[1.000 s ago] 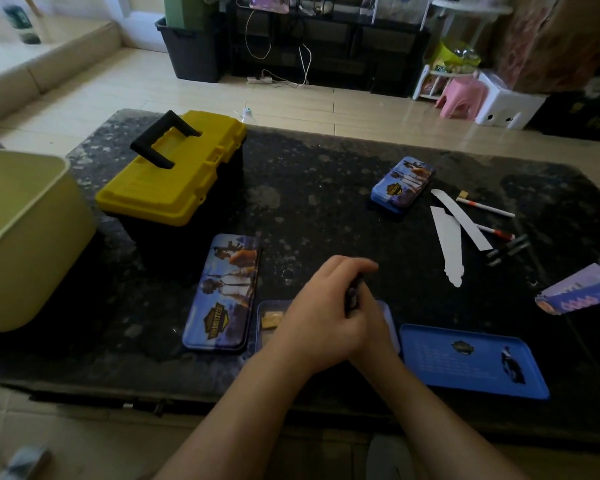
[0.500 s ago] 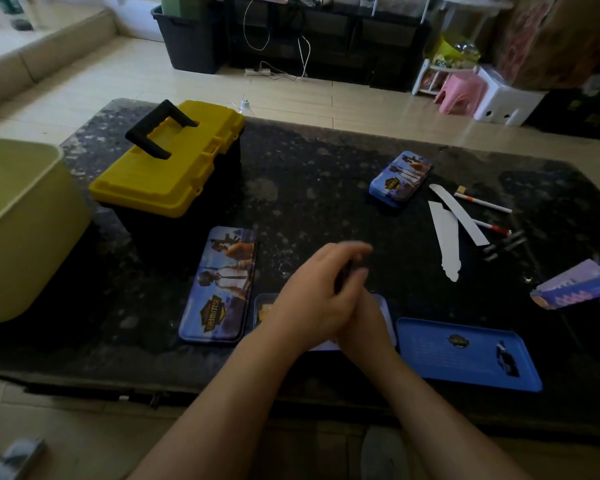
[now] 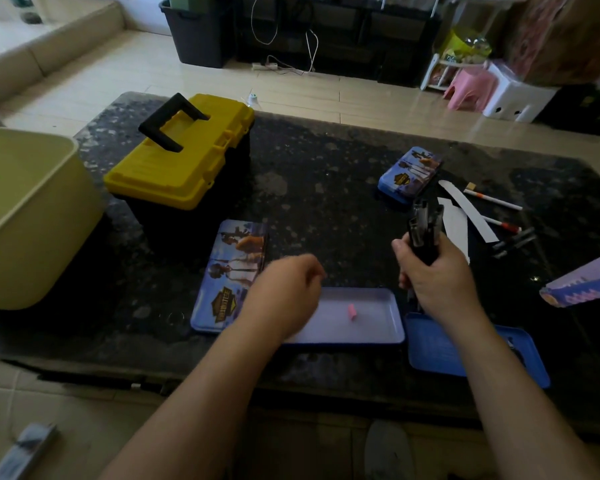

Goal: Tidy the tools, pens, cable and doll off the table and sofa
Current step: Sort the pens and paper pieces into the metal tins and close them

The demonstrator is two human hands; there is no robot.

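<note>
So the right grip (image 3: 437, 275) is clenching a bundle of dark pens (image 3: 425, 226), holding them upright over the surface (image 3: 326, 195) near the right end of the open tin tray (image 3: 371, 325). I'm not managing to count the bundle because it's all blurring into one dark clump, but it's several pens. The left grip (image 3: 284, 292) is hovering over the tray's left end with its fingers loosely curled. It's a bit smeared, but it's looking empty to me.

Progress-wise, I'm guessing this is sitting around the middle. The yellow toolbox (image 3: 184, 150) is sitting there with its lid down, so maybe the tools are already sorted, though I'm only judging by that. The pens are the job going on right now, and the bundle isn't lying in any container yet.

Here's what's lying around, counted:
- two closed printed tins: the near tin (image 3: 229, 275) touching the tray's left side and the far tin (image 3: 409, 174) further back
- one tray, with one pink eraser (image 3: 352, 311) sitting in it
- one loose blue lid (image 3: 433, 351) lying inside-up just right of the tray
- two white paper strips (image 3: 455, 226)
- two white pens (image 3: 492, 199) with red ends, lying beside the strips
- two or three short dark bits (image 3: 515, 239), too small to be sure
- one purple card pack (image 3: 582, 285) at the right edge
- one pale yellow bin (image 3: 42, 244) at the left end

What's left, I'm thinking: the bundle, the loose white pens, the dark bits, and closing the tray. I'm not spotting a doll or a cable on the surface.
</note>
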